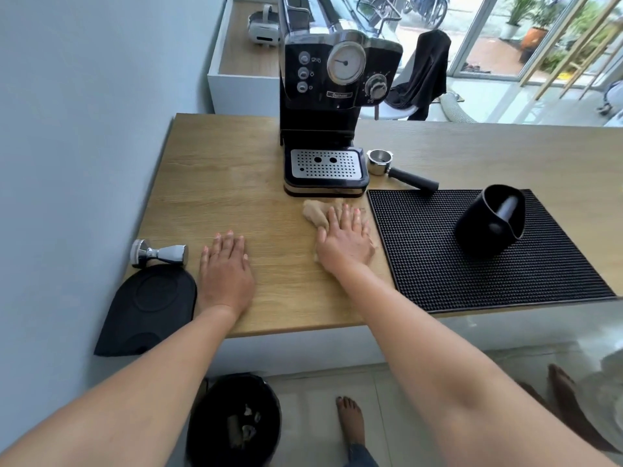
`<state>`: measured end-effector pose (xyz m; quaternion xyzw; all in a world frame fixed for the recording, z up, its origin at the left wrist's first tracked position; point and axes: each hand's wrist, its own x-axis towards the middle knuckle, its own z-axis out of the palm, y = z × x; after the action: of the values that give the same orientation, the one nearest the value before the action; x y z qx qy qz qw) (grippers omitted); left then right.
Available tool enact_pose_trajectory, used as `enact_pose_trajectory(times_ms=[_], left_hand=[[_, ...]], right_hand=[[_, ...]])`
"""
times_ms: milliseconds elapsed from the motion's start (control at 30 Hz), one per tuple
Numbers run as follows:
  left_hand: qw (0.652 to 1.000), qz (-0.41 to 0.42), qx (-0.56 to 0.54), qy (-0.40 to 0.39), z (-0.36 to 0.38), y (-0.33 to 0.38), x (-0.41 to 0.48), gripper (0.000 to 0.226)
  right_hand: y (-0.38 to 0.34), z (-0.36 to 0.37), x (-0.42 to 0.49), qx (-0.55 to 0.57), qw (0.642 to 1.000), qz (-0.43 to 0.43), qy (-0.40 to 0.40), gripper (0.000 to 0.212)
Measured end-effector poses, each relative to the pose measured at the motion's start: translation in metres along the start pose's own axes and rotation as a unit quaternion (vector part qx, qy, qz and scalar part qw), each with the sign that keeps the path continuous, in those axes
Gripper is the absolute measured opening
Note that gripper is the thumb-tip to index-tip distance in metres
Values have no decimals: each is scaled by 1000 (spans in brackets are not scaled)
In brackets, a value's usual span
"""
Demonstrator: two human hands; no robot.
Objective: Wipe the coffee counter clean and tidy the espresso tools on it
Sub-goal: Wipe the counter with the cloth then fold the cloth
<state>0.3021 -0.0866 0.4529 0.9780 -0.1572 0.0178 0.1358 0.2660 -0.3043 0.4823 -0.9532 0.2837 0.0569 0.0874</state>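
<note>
Tamper (158,253) lies on its side at the bench's (215,183) 9 o'clock edge; left hand (226,271) presses flat and empty, likely bracing; right hand (344,242), fingers spread, pins the cloth (315,212) to wipe before the machine (325,129); portafilter (397,170) at 2 o'clock

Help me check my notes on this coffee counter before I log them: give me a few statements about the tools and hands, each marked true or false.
1. The right hand presses flat on a tan cloth in front of the espresso machine. True.
2. The tamper stands upright on the tamping mat. False: it lies on its side on the wooden counter, beside the mat.
3. The portafilter is locked into the machine. False: it rests on the counter beside the drip tray.
4. The knock box sits on the black bar mat. True.
5. The left hand holds the tamper. False: it lies flat, empty.
</note>
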Motion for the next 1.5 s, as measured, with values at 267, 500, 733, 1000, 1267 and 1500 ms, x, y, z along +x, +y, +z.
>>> enact_pose_trajectory(times_ms=[267, 500, 733, 1000, 1267, 1500], left_hand=[[1000, 4, -9, -3, -3, 0, -1, 50], [1000, 11, -10, -21, -7, 0, -5, 52], [993, 9, -116, -32, -30, -7, -17, 45], [966, -149, -109, 182, -53, -64, -55, 24], [978, -184, -29, 93, -31, -79, -53, 45], [978, -193, -14, 81, -33, -74, -55, 46]], right_hand=[[-35, 15, -73, 2, 981, -186, -45, 62], [38, 8, -71, -2, 993, -118, -9, 61], [-53, 8, -26, 29, 998, -52, -31, 63], [-68, 29, -126, -44, 930, -362, -54, 60], [-53, 13, -57, -12, 982, -176, -60, 59], [-108, 34, -112, -31, 958, -279, -56, 60]])
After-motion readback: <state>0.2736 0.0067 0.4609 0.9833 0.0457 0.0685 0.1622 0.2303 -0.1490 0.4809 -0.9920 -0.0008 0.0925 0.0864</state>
